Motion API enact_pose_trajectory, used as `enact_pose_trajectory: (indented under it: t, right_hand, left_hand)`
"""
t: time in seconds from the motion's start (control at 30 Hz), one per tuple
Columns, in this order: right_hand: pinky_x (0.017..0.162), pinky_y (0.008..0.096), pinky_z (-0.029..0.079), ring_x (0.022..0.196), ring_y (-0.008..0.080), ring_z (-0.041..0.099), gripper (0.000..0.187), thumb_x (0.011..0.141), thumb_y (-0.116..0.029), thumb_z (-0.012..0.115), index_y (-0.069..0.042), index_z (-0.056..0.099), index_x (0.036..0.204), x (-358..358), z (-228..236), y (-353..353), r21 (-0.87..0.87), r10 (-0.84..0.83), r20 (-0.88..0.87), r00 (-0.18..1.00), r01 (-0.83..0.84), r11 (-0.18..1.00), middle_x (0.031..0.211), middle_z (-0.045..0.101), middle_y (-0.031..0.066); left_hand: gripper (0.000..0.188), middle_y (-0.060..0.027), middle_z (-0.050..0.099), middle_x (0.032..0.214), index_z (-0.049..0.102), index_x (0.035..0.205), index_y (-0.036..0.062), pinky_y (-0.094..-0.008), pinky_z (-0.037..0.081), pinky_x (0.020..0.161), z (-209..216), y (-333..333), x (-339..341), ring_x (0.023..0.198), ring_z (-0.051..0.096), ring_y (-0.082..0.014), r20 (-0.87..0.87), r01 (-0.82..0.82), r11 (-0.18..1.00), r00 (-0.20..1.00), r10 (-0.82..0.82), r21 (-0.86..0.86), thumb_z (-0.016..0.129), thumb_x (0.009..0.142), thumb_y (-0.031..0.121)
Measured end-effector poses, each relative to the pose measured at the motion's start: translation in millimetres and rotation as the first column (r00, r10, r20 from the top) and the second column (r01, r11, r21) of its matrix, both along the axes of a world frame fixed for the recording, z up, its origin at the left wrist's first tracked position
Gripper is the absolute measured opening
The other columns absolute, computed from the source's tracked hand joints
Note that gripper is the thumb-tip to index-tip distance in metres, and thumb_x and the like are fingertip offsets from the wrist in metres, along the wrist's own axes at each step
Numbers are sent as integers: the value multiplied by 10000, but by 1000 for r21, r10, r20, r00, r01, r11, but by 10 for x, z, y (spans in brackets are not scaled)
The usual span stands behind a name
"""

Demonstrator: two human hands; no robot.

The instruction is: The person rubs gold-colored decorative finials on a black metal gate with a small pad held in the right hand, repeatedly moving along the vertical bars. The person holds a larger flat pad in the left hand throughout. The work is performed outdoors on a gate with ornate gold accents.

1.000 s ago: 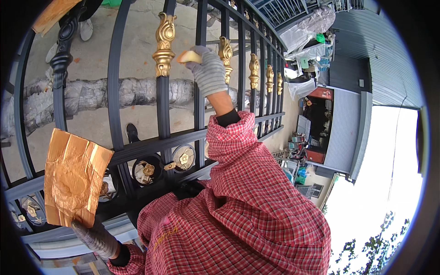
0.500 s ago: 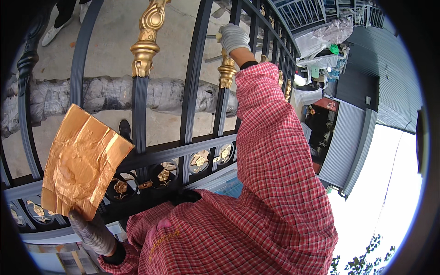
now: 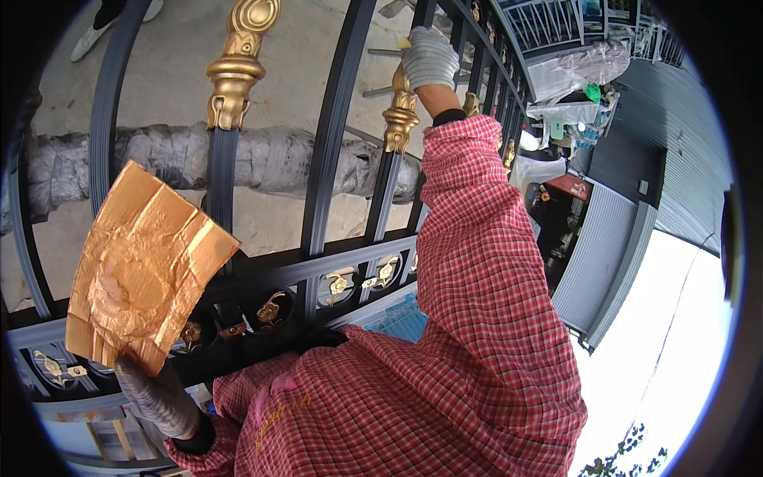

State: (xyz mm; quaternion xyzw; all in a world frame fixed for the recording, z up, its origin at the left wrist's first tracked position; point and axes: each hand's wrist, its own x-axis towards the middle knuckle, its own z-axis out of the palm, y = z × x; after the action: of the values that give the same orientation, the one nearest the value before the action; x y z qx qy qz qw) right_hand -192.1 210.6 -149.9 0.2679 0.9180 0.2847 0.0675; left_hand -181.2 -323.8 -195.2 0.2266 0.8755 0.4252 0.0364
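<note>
In my gloved left hand [image 3: 159,397] is a bent cardboard piece [image 3: 151,266] coated in copper-gold paint, with a wet-looking puddle in its middle. My right hand [image 3: 429,60], in a pale grey glove, is closed at the upper part of a gold ornament [image 3: 401,119] on a dark fence bar. A small yellowish bit shows at its fingertips; what it is I cannot make out. Another gold ornament [image 3: 236,71] sits on a bar to the left. The dark metal fence [image 3: 322,151] has a lower rail with gold flowers [image 3: 338,285] in rings.
Behind the bars a long plastic-wrapped bundle [image 3: 278,159] lies across the concrete floor. A person's white shoe [image 3: 91,41] shows at the upper left. Wrapped goods [image 3: 580,67] and a corrugated grey building [image 3: 604,246] stand to the right.
My right hand has shifted slightly right and up in the picture, still by the same ornament. The view has moved a little; the left hand still holds the cardboard.
</note>
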Motion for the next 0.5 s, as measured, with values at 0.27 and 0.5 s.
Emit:
enact_pose_trajectory:
  t: [0.27, 0.5]
  right_hand:
    - [644, 371, 463, 760, 283, 574, 267, 646, -278, 641, -61, 607, 798, 229, 62, -18, -84, 142, -256, 956, -168, 982, 829, 587, 131]
    - [682, 370, 459, 799, 292, 575, 346, 630, -331, 664, -86, 611, 869, 105, 133, 60, -94, -166, -160, 973, 153, 984, 828, 598, 148]
  left_hand:
    - [586, -157, 440, 1158, 326, 1232, 49, -343, 400, 866, 29, 9, 64, 1027, 480, -273, -75, -46, 993, 996, 39, -107, 575, 718, -82]
    - [615, -159, 442, 1158, 333, 1239, 78, -352, 400, 867, -33, -97, 181, 1031, 477, -276, -95, -80, 986, 993, 66, -147, 581, 703, -97]
